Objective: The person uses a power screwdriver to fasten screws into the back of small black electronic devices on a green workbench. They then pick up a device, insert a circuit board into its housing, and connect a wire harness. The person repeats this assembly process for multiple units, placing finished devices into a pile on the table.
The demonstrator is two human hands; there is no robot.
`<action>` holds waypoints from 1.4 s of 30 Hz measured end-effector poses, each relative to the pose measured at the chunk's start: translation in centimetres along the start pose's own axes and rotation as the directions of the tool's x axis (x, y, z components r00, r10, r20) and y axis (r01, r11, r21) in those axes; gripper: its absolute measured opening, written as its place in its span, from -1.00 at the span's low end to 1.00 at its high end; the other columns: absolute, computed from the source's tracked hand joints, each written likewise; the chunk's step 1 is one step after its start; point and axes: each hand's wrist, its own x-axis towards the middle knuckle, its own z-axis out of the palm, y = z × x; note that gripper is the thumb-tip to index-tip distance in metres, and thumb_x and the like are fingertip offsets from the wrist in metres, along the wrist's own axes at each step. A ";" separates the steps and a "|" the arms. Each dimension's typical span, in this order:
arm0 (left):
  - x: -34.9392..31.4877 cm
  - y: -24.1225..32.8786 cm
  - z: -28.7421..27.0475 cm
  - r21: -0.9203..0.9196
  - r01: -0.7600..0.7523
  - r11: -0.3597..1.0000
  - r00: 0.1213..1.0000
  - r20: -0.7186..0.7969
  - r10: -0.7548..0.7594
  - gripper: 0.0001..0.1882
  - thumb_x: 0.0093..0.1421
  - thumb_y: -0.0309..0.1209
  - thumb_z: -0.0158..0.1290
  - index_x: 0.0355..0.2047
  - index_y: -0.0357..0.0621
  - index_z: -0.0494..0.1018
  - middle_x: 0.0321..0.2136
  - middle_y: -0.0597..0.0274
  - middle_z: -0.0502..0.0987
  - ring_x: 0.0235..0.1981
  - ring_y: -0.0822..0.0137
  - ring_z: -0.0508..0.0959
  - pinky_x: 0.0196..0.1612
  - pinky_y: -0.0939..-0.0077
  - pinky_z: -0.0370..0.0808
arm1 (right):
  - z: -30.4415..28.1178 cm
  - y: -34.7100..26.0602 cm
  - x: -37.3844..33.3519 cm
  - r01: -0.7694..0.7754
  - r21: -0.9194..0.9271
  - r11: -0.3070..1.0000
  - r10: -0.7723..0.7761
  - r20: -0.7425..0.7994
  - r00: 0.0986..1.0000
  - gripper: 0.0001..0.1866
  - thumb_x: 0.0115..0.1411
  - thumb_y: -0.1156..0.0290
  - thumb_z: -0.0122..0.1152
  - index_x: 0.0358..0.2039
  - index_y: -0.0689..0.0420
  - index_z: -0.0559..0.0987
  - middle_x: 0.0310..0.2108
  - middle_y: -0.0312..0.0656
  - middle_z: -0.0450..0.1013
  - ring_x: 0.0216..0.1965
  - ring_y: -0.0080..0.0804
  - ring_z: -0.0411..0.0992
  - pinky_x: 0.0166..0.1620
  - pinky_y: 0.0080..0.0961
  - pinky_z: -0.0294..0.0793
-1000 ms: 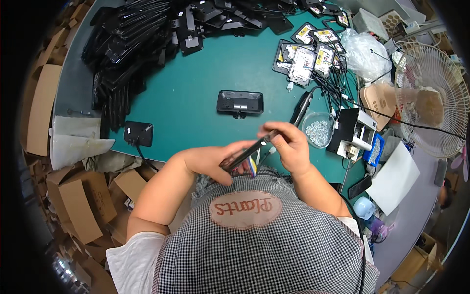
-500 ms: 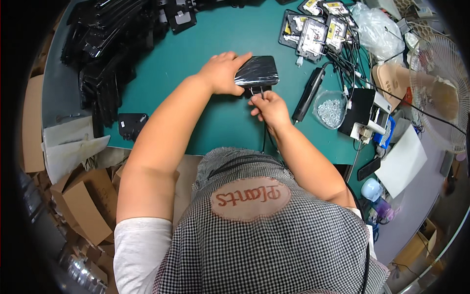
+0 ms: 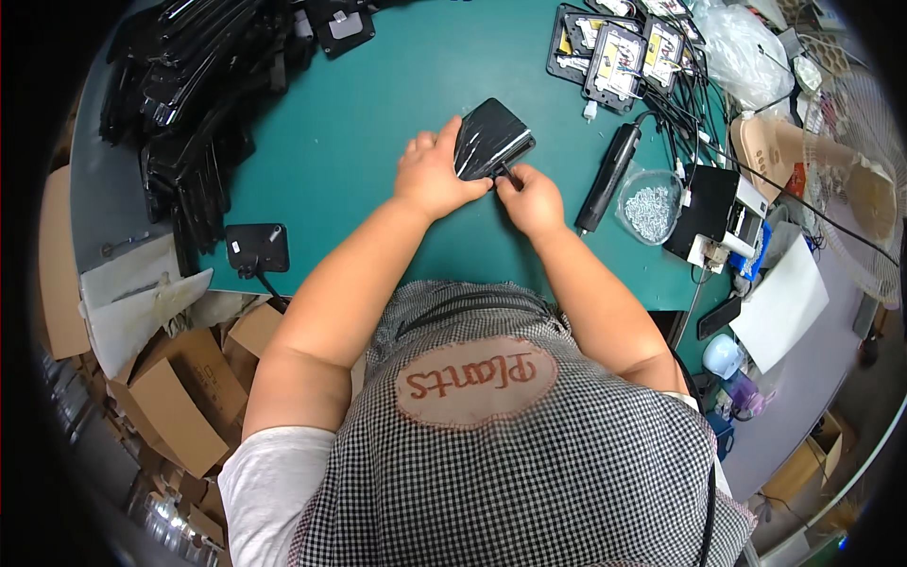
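A flat black casing point(image 3: 493, 137) with a glossy, film-like face is tilted in front of me over the green tabletop. My left hand point(image 3: 433, 178) grips its left side, with the thumb along the lower edge and the fingers around the back. A short black cable point(image 3: 504, 171) comes out at the lower edge of the casing. Close beside the left thumb, my right hand point(image 3: 534, 201) pinches this cable between thumb and fingers. The underside of the casing is hidden.
A black electric screwdriver point(image 3: 609, 178) lies to the right, next to a clear bowl of small screws point(image 3: 650, 214). Open casings with wiring point(image 3: 619, 61) are piled far right. Many black parts point(image 3: 184, 85) are stacked at left, above another black casing point(image 3: 260, 248) near the table edge.
The casing has turned and tilted, so a corner now points away from me. My right hand has moved up closer to its lower edge, near the left thumb.
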 end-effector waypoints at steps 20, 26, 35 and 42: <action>-0.1 0.1 0.7 -0.048 0.008 0.999 1.000 -0.020 -0.009 0.13 -0.18 0.02 0.33 0.35 -0.02 0.01 0.09 -0.08 0.29 0.15 -0.04 0.29 0.24 0.13 0.21 | -1.6 -0.2 1.5 0.422 -0.433 0.796 -0.355 0.230 0.906 -0.72 0.19 0.18 0.08 -0.49 0.10 0.58 -0.48 -0.12 0.55 -0.41 -0.08 0.51 -0.34 -0.15 0.47; -0.6 -0.5 0.9 -0.003 -0.086 0.996 0.995 -0.048 0.086 0.13 -0.19 0.00 0.34 0.35 -0.02 0.02 0.11 -0.06 0.29 0.18 -0.03 0.27 0.25 0.11 0.19 | -1.6 -0.1 3.6 -0.376 0.010 0.926 0.320 0.508 0.800 -0.63 0.21 0.12 0.12 -0.55 0.15 0.57 -0.58 -0.19 0.53 -0.46 -0.36 0.51 -0.36 -0.41 0.48; -1.4 0.1 -1.2 -0.304 -0.239 0.922 0.962 0.054 0.267 0.08 -0.20 -0.14 0.33 0.33 -0.06 0.05 0.09 -0.12 0.32 0.16 -0.08 0.31 0.22 0.15 0.27 | -3.9 1.6 0.5 -0.053 0.727 0.685 -0.166 0.227 0.960 0.12 -0.07 0.24 0.49 0.35 0.13 -0.07 0.19 0.01 0.23 0.09 -0.21 0.34 0.14 -0.33 0.33; -5.9 3.6 -5.0 -0.629 -0.220 0.746 0.897 0.170 0.407 0.14 -0.13 -0.21 0.33 0.37 -0.14 -0.09 0.18 -0.18 0.20 0.23 -0.05 0.26 0.27 0.20 0.23 | -8.1 -6.0 -3.1 -0.051 0.956 0.289 -0.381 0.164 0.910 0.46 -0.30 0.04 0.64 0.42 -0.11 -0.27 0.25 0.03 0.14 0.27 -0.13 0.15 0.28 -0.22 0.17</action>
